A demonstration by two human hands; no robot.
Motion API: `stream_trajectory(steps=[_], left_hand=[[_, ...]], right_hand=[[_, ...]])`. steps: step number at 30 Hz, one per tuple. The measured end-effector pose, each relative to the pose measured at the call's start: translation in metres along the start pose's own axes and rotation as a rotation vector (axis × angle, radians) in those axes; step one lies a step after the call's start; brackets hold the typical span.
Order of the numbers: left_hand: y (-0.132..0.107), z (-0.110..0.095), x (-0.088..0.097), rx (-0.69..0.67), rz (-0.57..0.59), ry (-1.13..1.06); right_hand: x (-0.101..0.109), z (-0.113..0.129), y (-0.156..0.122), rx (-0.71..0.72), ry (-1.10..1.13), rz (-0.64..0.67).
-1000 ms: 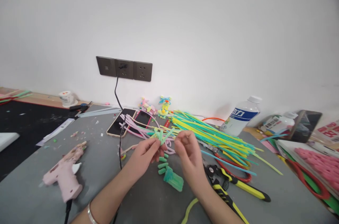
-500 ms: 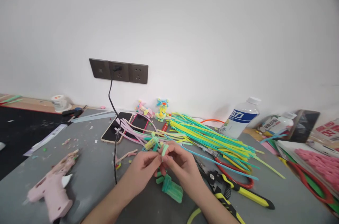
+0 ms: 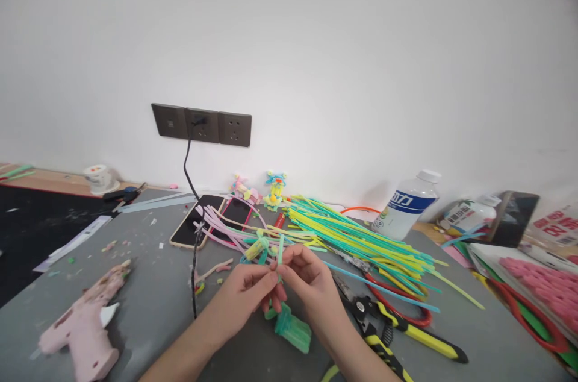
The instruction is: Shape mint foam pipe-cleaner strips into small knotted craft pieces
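Note:
My left hand (image 3: 244, 288) and my right hand (image 3: 312, 278) meet at the middle of the desk, fingertips pinched together. Between them they grip a short light green pipe cleaner (image 3: 281, 246), whose upper end stands up above the fingers; its lower part is hidden. Just behind the fingers lies a small yellow and green pipe cleaner piece (image 3: 257, 247). Below the hands rests a green piece of fuzzy strips (image 3: 293, 330). Wire strippers (image 3: 361, 307) with yellow and black handles lie by my right wrist.
A bundle of yellow and teal pipe cleaners (image 3: 356, 237) spreads behind my right hand. A pink glue gun (image 3: 83, 331) lies at left. Two small figures (image 3: 274, 190), a phone (image 3: 194, 222), a black cable (image 3: 195, 267) and a bottle (image 3: 406, 204) are further back.
The light green pipe cleaner was bent over at the fingertips; now its free end points straight up and more of it shows. Both hands stay in nearly the same place.

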State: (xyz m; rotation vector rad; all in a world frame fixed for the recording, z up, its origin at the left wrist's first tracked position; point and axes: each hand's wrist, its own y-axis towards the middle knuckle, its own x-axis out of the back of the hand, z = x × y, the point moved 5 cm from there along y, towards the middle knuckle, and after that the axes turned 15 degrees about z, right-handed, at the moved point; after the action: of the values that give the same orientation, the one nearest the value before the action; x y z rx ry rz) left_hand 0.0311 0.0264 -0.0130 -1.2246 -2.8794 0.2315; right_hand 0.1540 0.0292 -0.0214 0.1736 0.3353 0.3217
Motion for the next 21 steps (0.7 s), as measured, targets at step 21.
stream_trajectory(steps=[21], left_hand=[[-0.006,-0.013,0.01,-0.093,-0.154,0.17]], right_hand=[[0.005,0.007,0.002,-0.124,0.04,-0.007]])
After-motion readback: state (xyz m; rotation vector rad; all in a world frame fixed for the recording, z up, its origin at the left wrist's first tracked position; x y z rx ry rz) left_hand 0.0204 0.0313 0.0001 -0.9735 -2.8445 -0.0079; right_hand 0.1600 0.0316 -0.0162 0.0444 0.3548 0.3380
